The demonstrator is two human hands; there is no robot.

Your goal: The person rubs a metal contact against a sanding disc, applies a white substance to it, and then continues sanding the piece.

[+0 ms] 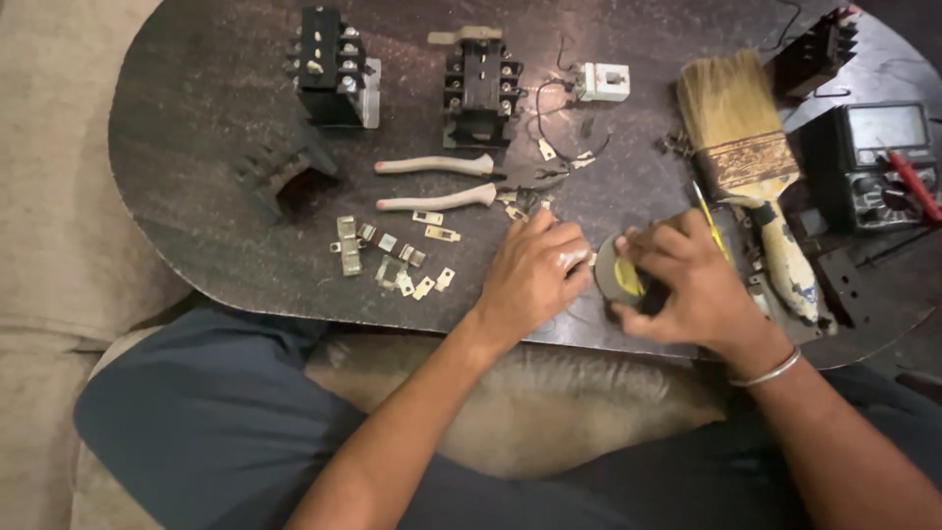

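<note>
The right hand (687,280) was closed around a round grey roll of tape with a yellow core (618,275), near the front edge of the dark oval surface (196,147). The left hand (535,275) rested beside it with fingers curled, touching the roll's side. I think the roll could slip off that edge if the grip loosened, and a sliding left hand might scatter the small brass metal clips (392,257) nearby.

Roll of black electrical tape with a yellow inner core (618,275): round, standing tilted on edge, near the front rim of the dark oval tabletop, partly covered.
</note>
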